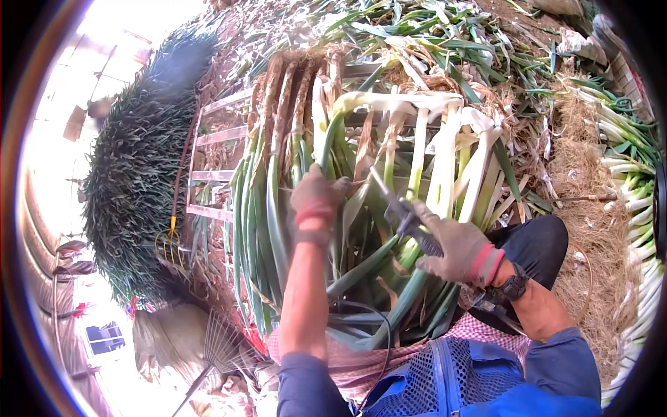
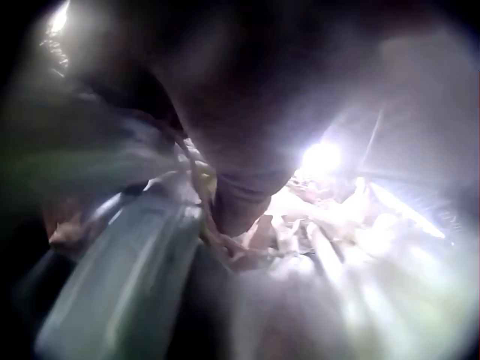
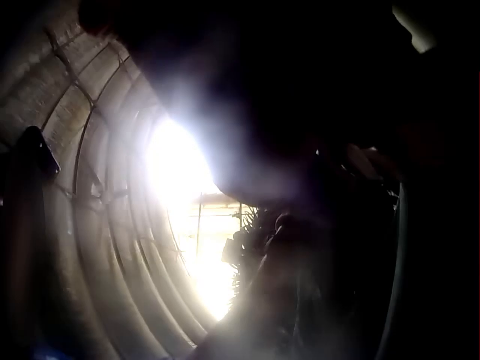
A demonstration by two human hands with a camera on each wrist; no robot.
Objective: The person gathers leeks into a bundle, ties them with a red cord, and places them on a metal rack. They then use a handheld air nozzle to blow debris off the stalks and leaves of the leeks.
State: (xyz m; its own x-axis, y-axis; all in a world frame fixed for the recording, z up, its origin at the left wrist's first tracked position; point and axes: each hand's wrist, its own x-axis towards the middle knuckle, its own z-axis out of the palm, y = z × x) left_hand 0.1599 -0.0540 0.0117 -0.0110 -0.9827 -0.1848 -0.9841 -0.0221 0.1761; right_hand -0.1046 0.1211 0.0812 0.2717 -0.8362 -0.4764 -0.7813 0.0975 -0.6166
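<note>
My gloved left hand grips a long green onion by its green part, and its pale stalk rises and bends right above the fist. Blurred green leaves fill the lower left of the left wrist view. In my gloved right hand is a dark air blow gun, its thin nozzle tilted up and left toward the stalks. Several peeled white onions lie to the right. Unpeeled, soil-brown ones lie to the left, roots away from me. The right wrist view is mostly dark.
A slatted frame lies under the onions. A large heap of onions stands at left, near a fork and a rake. White stalks line the right edge past dry root litter. A dark hose crosses my lap.
</note>
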